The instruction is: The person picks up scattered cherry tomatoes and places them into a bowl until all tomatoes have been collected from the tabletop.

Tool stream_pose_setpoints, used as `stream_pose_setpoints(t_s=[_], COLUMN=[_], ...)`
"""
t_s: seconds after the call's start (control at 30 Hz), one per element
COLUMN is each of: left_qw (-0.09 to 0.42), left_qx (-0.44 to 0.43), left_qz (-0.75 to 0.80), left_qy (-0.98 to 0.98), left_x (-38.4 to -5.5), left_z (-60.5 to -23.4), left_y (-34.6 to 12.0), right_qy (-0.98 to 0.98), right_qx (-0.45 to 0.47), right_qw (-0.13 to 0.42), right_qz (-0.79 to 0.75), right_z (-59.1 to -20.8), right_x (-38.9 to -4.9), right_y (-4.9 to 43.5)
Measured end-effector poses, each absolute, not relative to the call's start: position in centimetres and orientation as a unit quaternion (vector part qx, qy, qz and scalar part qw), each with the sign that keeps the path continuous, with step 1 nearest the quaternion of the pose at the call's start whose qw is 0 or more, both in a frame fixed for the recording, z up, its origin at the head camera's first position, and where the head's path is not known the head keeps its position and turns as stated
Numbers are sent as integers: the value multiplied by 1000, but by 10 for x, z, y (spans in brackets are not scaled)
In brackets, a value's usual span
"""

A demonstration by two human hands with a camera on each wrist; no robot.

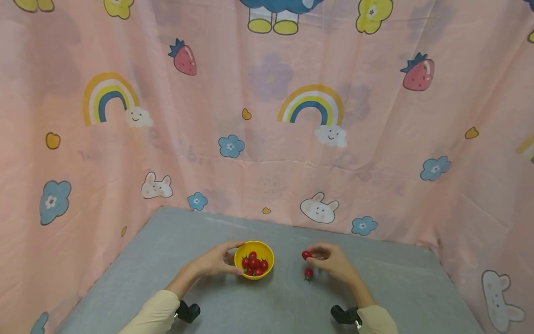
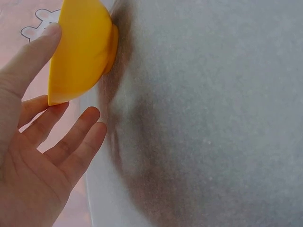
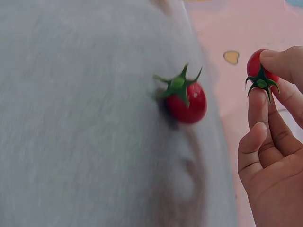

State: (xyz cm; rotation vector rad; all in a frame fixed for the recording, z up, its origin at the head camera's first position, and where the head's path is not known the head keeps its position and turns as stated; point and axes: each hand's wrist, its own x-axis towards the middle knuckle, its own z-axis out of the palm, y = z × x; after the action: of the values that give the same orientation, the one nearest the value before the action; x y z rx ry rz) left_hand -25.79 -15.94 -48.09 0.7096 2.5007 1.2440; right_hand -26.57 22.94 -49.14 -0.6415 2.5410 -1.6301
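Observation:
My left hand (image 1: pixel 214 260) holds the left side of a yellow bowl (image 1: pixel 256 247) by its rim. In the left wrist view, the thumb and the nearer fingertips touch the rim of the bowl (image 2: pixel 83 52), while the other fingers are spread away from it. Several red cherry tomatoes (image 1: pixel 253 263) lie inside. Right of the bowl, my right hand (image 1: pixel 333 264) pinches one cherry tomato (image 3: pixel 255 64) between thumb and fingers, its green calyx facing the wrist camera. A single loose cherry tomato (image 3: pixel 189 106) rests on the table just below that hand.
The grey table (image 1: pixel 375 287) meets a pink patterned curtain (image 1: pixel 267 176) at the back and sides. A black wrist mount (image 1: pixel 188 311) sits at the left sleeve, and another black mount (image 1: pixel 345 314) at the right sleeve.

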Motion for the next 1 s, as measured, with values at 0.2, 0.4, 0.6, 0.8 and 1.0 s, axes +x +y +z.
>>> stream_pose_setpoints(t_s=[0.2, 0.4, 0.6, 0.8, 1.0], left_qw=[124, 124, 126, 125, 126], left_qx=[243, 241, 236, 236, 233], left_qz=[431, 435, 438, 438, 442], left_qy=[860, 859, 858, 859, 857], left_x=[-258, -258, -259, -260, -261], left_z=[-480, -480, -481, -481, -483], left_y=[-158, -158, -158, -158, -159], right_qy=[822, 818, 817, 820, 811], right_qx=[-222, -233, -240, -219, -229], right_qw=[34, 32, 32, 33, 42], right_qz=[-523, -525, -524, -528, -537], right_z=[-483, -487, -483, -477, -456], right_x=[-266, -269, -267, -265, -253], right_y=[211, 195, 182, 168, 154])
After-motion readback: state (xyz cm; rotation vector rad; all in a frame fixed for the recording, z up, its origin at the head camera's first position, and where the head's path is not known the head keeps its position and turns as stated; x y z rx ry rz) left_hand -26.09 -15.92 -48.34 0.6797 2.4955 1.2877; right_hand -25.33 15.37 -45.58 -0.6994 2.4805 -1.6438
